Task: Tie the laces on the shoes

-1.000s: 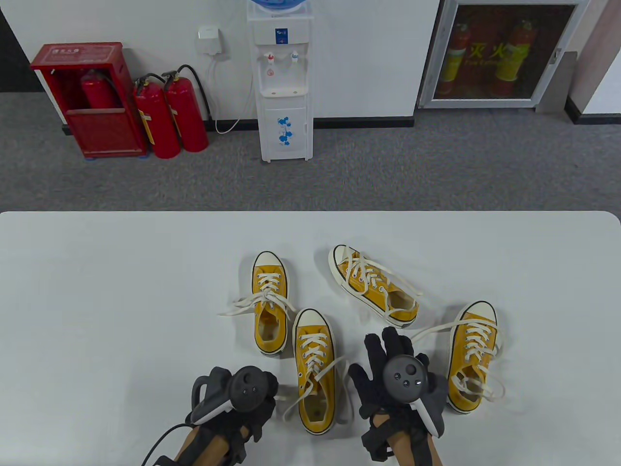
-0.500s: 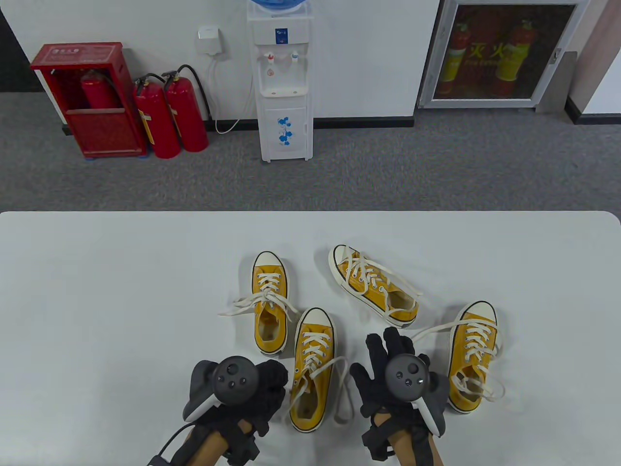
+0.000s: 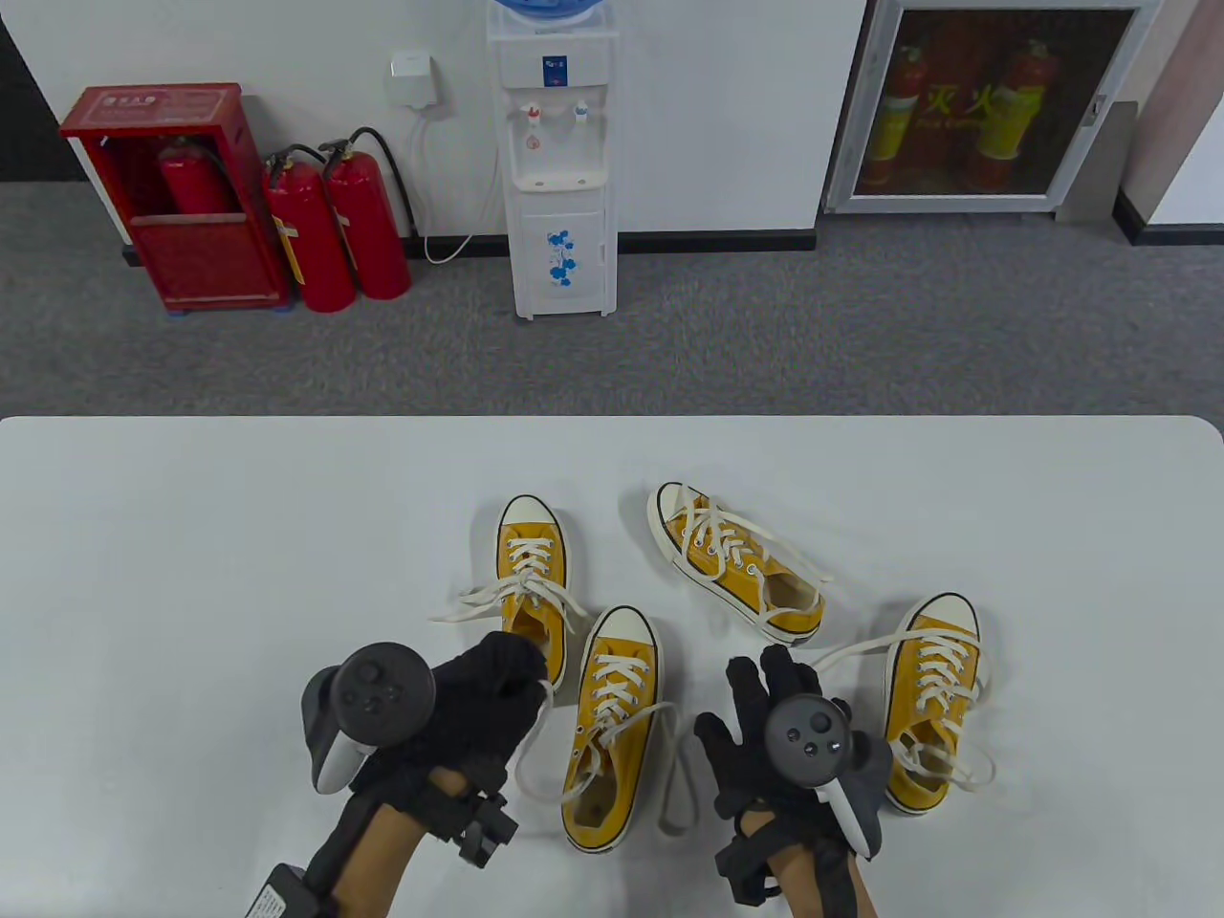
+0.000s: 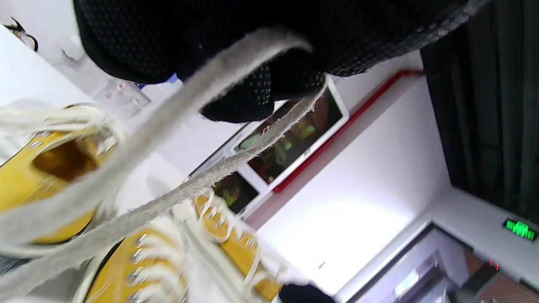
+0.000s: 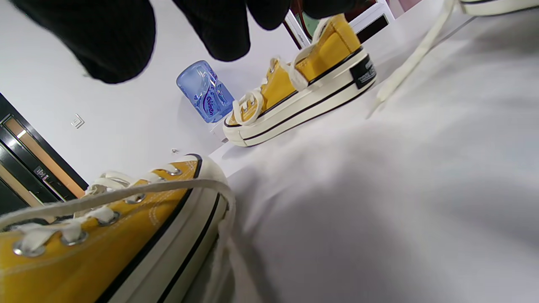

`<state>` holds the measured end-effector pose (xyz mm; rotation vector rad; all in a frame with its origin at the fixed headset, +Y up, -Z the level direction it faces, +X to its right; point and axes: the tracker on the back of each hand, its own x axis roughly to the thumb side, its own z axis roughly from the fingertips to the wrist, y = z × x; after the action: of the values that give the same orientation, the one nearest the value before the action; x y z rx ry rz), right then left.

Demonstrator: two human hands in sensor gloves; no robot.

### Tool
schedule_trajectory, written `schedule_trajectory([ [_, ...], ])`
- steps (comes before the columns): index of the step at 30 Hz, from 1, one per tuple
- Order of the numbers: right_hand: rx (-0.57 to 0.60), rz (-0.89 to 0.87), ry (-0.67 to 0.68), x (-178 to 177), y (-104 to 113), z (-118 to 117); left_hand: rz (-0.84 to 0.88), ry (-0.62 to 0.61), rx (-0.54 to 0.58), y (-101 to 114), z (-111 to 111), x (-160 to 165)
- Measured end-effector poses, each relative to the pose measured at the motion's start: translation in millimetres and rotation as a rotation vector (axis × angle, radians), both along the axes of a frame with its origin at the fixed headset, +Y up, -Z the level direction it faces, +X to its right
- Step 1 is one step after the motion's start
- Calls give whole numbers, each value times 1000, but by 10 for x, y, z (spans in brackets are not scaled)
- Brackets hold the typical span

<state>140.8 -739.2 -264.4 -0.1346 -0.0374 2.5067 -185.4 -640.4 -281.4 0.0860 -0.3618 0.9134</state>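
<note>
Change: a second ago my left hand (image 3: 478, 698) sat low beside the near shoe's heel; now I have lifted it up and out to the left, drawing a lace end with it, and the near shoe's heel has swung leftward, toward that hand.
Left hand: my fingers are curled and pinch the lace (image 3: 533, 736); in the left wrist view the flat off-white lace (image 4: 236, 63) runs out from under my gloved fingers (image 4: 248, 97) toward the shoe below.
Right hand (image 3: 779, 712): fingers straight and spread, palm down over the tabletop (image 3: 191, 574), holding nothing; whether it touches the surface I cannot tell.
Near shoe (image 3: 612, 727): yellow canvas, white toe cap, lying between my two hands, toe pointing away from me, laces untied; its other lace end (image 3: 681, 765) loops on the tabletop just left of my right hand.
Shoe to my right (image 3: 932, 698): just beyond my right hand's outer side, laces loose, one trailing in front of my right fingertips.
Far shoes: one (image 3: 532, 593) sits just ahead of my left hand, its heel partly hidden by my glove; another (image 3: 736, 564) lies tilted ahead of my right hand, apart from it.
Right wrist view: the near shoe's toe (image 5: 126, 235) is close at lower left; the tilted shoe (image 5: 303, 92) lies farther off.
</note>
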Motion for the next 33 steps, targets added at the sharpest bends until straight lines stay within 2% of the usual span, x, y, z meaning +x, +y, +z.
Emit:
schedule_trajectory([
  [4, -14, 14, 6, -13, -15, -14, 75, 110, 51, 36, -38, -125],
  [8, -44, 44, 21, -52, -40, -40, 107, 188, 71, -100, -39, -285],
  [13, -131, 207, 72, -228, -132, -70, 140, 253, 52, -317, -59, -505],
  [18, -230, 376, 126, -418, -295, -96, 156, 283, 22, -444, -103, -603],
  [21, -167, 481, 123, -521, -282, -77, 148, 288, 4, -504, -122, -615],
  [26, -109, 468, 105, -568, -285, -66, 151, 292, -18, -565, -135, -628],
  [29, -130, 466, 107, -561, -271, -81, 147, 292, -30, -604, -139, -638],
  [33, -181, 273, 65, -364, -219, -111, 119, 297, -29, -637, -134, -648],
])
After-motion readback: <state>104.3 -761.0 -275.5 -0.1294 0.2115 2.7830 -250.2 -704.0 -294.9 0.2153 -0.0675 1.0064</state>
